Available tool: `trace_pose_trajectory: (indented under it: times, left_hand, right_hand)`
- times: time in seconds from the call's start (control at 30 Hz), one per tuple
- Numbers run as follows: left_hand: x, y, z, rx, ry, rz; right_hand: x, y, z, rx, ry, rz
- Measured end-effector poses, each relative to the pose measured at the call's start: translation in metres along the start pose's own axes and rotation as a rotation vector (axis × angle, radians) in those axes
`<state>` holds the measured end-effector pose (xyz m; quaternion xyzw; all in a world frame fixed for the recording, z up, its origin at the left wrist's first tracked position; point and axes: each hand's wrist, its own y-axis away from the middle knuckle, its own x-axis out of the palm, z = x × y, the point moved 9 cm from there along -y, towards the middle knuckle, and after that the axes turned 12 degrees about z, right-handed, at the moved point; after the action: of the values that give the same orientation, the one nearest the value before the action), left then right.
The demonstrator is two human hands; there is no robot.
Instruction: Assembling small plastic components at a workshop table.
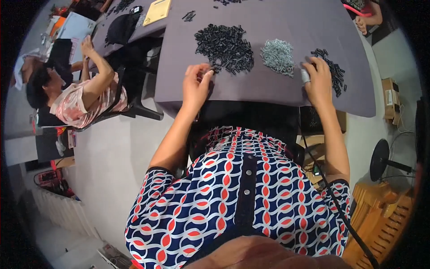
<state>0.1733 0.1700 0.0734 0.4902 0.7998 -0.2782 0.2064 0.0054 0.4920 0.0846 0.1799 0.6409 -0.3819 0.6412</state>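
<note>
My left hand (pixel 197 87) is at the near left edge of a large pile of small black tube-like pieces (pixel 226 49). Its thumb and forefinger are closed around a small black piece (pixel 215 70). To the right lies a smaller heap of shiny silver screw-like parts (pixel 277 57). My right hand (pixel 319 83) hovers or rests between that heap and a second spread of black pieces (pixel 337 74). Its fingers are bent and apart, with a white wrap (pixel 305 75) on one digit. I make out nothing held in it; its palm side is hidden.
A grey cloth covers the table (pixel 264 92). At left, a person (pixel 87 96) sits in a dark chair by another table with a yellow booklet (pixel 157 11) and a black bag (pixel 123 28). Another person's hand (pixel 361 24) shows far right. A dark cable (pixel 331 193) crosses my right side.
</note>
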Motion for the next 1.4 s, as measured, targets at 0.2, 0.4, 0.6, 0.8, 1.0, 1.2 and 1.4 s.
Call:
trace_pose_trajectory:
  times: [0.2, 0.4, 0.6, 0.8, 1.0, 1.2, 1.4]
  left_hand:
    - [0.019, -0.013, 0.008, 0.043, -0.143, 0.132]
    - [0.019, -0.016, 0.019, 0.006, -0.171, 0.123]
    - [0.019, -0.010, 0.013, 0.037, -0.213, 0.078]
    - [0.020, -0.007, 0.013, 0.023, -0.175, 0.093]
    - [0.016, -0.003, 0.010, 0.053, -0.190, 0.057]
    - [0.013, 0.000, 0.009, 0.076, -0.126, 0.023]
    - [0.010, 0.007, 0.003, 0.064, -0.037, 0.042]
  right_hand:
    - [0.024, 0.006, -0.039, 0.064, -0.057, 0.048]
    - [0.005, 0.011, -0.054, 0.132, -0.266, -0.105]
    - [0.004, 0.012, -0.024, 0.007, -0.272, -0.037]
    - [0.012, 0.001, -0.049, -0.007, -0.157, -0.085]
    - [-0.003, -0.003, 0.021, -0.193, -0.296, -0.097]
    - [0.023, 0.005, 0.056, -0.259, -0.319, 0.054]
    - [0.009, 0.003, 0.075, -0.218, -0.244, -0.004]
